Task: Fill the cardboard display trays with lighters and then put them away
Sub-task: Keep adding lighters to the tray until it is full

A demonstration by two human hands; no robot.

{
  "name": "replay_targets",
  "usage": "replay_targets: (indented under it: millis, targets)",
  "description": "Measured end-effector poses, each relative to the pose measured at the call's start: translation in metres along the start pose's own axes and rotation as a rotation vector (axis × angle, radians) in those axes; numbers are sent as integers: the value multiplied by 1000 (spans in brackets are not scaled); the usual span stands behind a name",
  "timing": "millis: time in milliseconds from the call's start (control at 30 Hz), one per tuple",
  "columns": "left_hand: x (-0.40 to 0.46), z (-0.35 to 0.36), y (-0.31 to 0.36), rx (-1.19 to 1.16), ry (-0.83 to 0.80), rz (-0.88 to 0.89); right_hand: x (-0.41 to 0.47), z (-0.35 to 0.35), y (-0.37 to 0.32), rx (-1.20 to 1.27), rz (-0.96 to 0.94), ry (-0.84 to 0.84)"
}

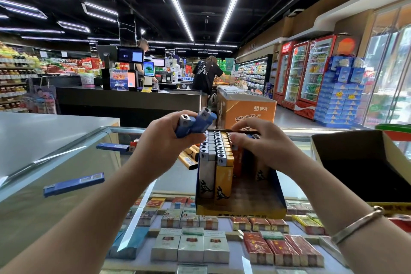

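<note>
A cardboard display tray (241,210) stands on the glass counter, its back part packed with upright white, yellow and orange lighters (215,162). My left hand (164,140) grips two blue lighters (195,123) just left of the tray's top. My right hand (258,142) rests on the lighter tops at the tray's far right, fingers curled over a blue lighter (253,136) there. Two more blue lighters lie loose on the counter, one near (74,184) and one farther back (113,146).
An open dark cardboard box (355,162) stands at the right. Cigarette packs (191,244) fill the case under the glass counter top (55,184). Yellow lighters (189,158) lie left of the tray. Beyond are an orange carton (244,111), checkout counters and two people.
</note>
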State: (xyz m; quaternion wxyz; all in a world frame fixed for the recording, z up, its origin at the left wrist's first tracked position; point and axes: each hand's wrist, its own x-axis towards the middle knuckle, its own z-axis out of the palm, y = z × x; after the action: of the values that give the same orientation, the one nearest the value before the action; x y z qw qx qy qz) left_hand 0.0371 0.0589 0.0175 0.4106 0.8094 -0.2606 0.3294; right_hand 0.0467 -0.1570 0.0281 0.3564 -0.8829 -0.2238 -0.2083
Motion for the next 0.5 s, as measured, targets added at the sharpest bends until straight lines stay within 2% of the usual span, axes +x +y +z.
replay_targets:
  millis: [67, 133, 233, 367, 500]
  targets:
    - [-2, 2, 4, 194, 24, 159, -2, -1, -13, 95, -104, 90]
    - [-3, 4, 7, 311, 60, 272, -4, -2, -24, 220, -192, 64]
    - [-5, 6, 9, 386, 69, 364, -7, 0, -34, 221, -284, 11]
    - [-4, 9, 9, 356, 81, 370, -6, 2, -36, 259, -297, 82]
    - [-3, 5, 10, 217, 153, 276, -4, -10, -35, 451, -254, 158]
